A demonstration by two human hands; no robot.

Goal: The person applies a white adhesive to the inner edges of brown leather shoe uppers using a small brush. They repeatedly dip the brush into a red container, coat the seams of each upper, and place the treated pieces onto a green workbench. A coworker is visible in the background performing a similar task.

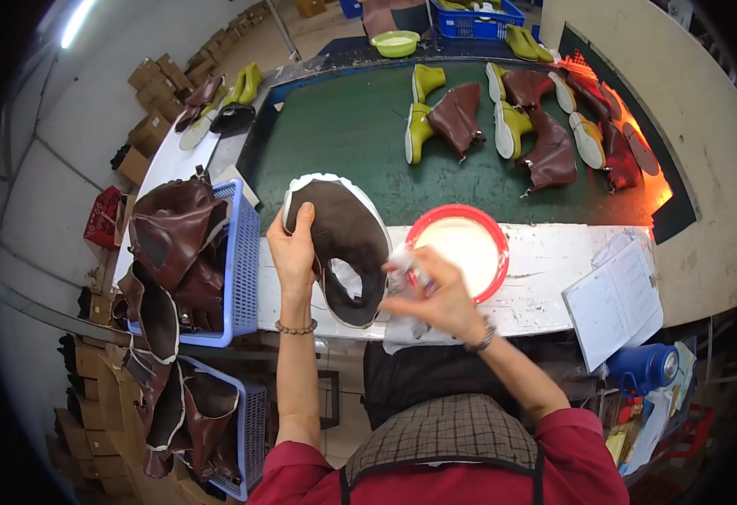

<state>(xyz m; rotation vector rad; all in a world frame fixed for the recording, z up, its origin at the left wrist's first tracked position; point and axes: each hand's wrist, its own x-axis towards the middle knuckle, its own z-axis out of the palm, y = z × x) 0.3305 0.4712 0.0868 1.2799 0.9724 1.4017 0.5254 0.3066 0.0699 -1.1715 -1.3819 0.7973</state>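
Note:
My left hand [294,246] grips a boot upper [335,220] by its left side, thumb lying on its dark brown inner face. A white margin runs along the rim of the upper, and there is an opening low in its middle. At its lower right edge is my right hand [437,295], thumb and fingers curled toward each other around something small and whitish, too blurred to name. Just beyond my right hand, a red-rimmed basin [504,246] of creamy white liquid stands on the white bench edge [545,278]. A pale cloth [410,335] lies under that hand.
Blue baskets of maroon boot uppers [179,236] stand at the left. Across the green belt [343,126], yellow-green boot lasts [419,135] and maroon uppers [549,151] lie near a glowing orange opening [659,189]. An open notebook [612,295] and blue bottle [644,369] are at right.

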